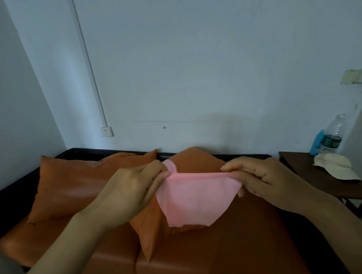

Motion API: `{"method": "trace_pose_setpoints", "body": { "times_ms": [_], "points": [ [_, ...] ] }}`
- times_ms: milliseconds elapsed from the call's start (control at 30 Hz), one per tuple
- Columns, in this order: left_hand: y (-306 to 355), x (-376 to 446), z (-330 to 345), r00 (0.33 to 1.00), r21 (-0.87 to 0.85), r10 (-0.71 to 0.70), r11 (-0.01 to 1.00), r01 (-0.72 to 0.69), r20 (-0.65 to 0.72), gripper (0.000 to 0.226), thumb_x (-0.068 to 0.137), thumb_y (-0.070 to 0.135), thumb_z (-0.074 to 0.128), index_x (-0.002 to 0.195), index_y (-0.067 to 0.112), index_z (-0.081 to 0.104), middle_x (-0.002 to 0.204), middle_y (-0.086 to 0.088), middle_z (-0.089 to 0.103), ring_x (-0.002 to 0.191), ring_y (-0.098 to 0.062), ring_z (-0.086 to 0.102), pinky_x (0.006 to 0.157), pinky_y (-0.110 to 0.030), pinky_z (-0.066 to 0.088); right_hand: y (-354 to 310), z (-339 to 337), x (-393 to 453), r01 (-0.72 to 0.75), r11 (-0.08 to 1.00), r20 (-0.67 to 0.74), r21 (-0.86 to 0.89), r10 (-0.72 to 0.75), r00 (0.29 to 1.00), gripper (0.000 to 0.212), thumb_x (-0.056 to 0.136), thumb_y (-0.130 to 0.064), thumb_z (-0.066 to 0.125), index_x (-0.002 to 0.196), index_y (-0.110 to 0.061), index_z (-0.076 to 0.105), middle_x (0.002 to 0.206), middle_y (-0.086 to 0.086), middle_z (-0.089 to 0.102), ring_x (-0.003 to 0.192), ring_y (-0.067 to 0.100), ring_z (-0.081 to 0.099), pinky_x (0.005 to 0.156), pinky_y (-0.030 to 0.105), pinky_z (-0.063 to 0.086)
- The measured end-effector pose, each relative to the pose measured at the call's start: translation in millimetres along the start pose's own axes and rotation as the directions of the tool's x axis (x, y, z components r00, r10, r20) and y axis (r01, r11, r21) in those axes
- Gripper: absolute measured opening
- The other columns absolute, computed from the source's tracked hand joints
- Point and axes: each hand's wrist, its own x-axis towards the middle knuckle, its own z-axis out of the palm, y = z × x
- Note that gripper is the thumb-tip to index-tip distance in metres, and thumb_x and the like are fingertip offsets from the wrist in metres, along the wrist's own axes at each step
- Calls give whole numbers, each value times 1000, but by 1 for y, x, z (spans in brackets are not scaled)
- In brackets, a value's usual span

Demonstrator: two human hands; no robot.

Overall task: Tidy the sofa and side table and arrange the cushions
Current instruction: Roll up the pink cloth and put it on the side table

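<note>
Left hand [134, 185] and right hand [257, 179] each pinch pink cloth [196, 199] top edge above sofa [221, 248]; loose pinch could drop fold onto cushion [75, 185].

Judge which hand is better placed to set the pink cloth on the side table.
Probably the right hand: it pinches the pink cloth on the side nearest the side table; the left hand would have to cross over.

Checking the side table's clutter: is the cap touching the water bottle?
Apart. The head view shows bare dark tabletop between the cap and the water bottle standing behind it.
</note>
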Motion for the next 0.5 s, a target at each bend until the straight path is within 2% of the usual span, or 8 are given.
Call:
{"method": "trace_pose_setpoints", "body": {
  "times_ms": [67,133,233,300,400,500],
  "points": [
    [1,4,0,1000,73,6,997,-4,-18,32,101,31,33,83,15,53,70,8,50,54,-12,46,43,-39,42,0,0,1,-1,999,1,-38,1,1000,22,95,-44,43,102,-32,60,69,-7,65,53,14,55,50,15,39],
    [2,8,0,999,102,17,995,-14,-29,28,100,28,34,80,15,48,70,10,43,55,-12,40,41,-39,41,1,0,3,23,997,-8,-79,-23,1000,23,98,-43,41,94,-29,59,68,-6,62,54,15,53,51,15,38],
    [5,11,-1,998,60,56,997,-54,-32,19,101,27,33,82,25,38,72,17,29,58,-5,26,43,-30,36,5,4,5,46,993,-54,-107,-52,997,28,98,-43,36,89,-24,54,70,-2,53,59,19,49,54,25,39],
    [6,11,-3,997,17,76,997,-75,-17,21,102,32,30,83,28,35,71,18,26,57,-4,25,45,-23,30,6,9,7,49,992,-71,-117,-58,996,32,99,-45,30,87,-25,51,70,-2,49,61,21,48,55,28,40],
    [6,12,-6,994,49,113,992,-113,3,30,102,42,30,79,24,38,68,17,29,54,-5,27,43,-22,27,7,12,10,52,991,-99,-120,-64,993,39,98,-55,25,87,-28,50,68,2,50,56,22,47,51,28,37],
    [-2,12,-6,986,74,168,983,-168,6,39,103,36,35,79,16,58,68,10,49,56,-8,43,44,-29,38,10,13,11,46,995,-139,-83,-57,989,42,93,-67,24,90,-37,53,67,4,57,55,17,53,53,33,43]
  ]
}}
